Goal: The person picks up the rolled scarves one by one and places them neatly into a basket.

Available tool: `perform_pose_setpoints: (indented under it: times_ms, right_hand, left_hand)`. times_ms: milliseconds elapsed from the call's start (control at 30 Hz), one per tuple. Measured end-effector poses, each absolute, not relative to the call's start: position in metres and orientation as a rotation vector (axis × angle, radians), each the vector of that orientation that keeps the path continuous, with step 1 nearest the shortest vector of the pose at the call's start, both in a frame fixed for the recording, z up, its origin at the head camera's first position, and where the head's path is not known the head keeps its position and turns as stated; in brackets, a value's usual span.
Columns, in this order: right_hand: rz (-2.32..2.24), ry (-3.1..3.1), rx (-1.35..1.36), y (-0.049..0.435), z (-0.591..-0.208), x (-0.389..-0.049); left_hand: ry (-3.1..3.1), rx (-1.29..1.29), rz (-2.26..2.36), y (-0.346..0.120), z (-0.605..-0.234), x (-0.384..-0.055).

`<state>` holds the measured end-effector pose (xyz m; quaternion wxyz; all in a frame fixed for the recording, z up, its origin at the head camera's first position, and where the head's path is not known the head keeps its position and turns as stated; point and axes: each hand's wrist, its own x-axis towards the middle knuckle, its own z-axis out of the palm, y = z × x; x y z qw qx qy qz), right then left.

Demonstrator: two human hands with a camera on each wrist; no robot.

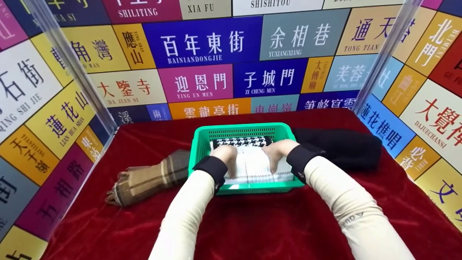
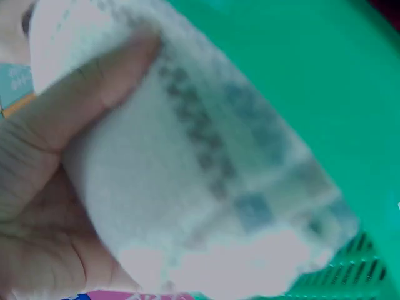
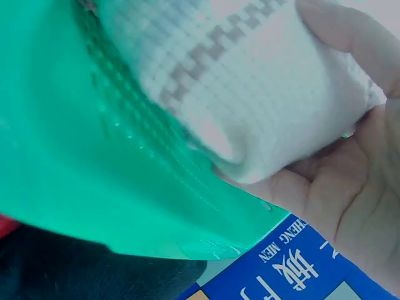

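Observation:
A folded white cloth with thin dark lines and a stepped dark border lies inside the green plastic basket. My left hand grips its left end, thumb on top and the other fingers partly hidden below. At the opposite end my right hand holds the cloth between thumb and fingers. Behind it in the basket is a black-and-white houndstooth cloth, partly covered. Both wrist views are blurred.
A brown plaid scarf with fringed ends lies bundled left of the basket. To the right a black bundled fabric rests against it or close by. Dark red velvet covers the table, and printed sign panels stand behind.

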<state>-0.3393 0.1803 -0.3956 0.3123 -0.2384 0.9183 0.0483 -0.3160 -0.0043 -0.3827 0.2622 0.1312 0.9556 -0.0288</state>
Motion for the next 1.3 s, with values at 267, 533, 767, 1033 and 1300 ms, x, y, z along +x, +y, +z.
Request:
perform_pose_setpoints:
  times_ms: [267,533,767,1033,1300]
  right_hand:
    - [0.085,2.373,-0.658,0.176,-0.395,-0.346]
    - [-0.09,2.363,-0.634,0.181,-0.405,-0.337]
    - [-0.025,2.46,-0.664,0.184,-0.394,-0.331]
    - [-0.25,2.911,-0.991,0.22,-0.374,-0.291]
    - [-0.873,3.331,-1.112,0.279,-0.398,-0.236]
  left_hand:
    - [2.555,0.325,0.056,-0.013,-0.391,-0.323]
    - [2.56,0.357,0.095,-0.013,-0.396,-0.317]
    - [2.497,0.389,0.315,-0.034,-0.392,-0.317]
    - [2.781,0.777,0.651,-0.119,-0.396,-0.324]
    - [3.167,0.514,0.818,-0.229,-0.407,-0.318]
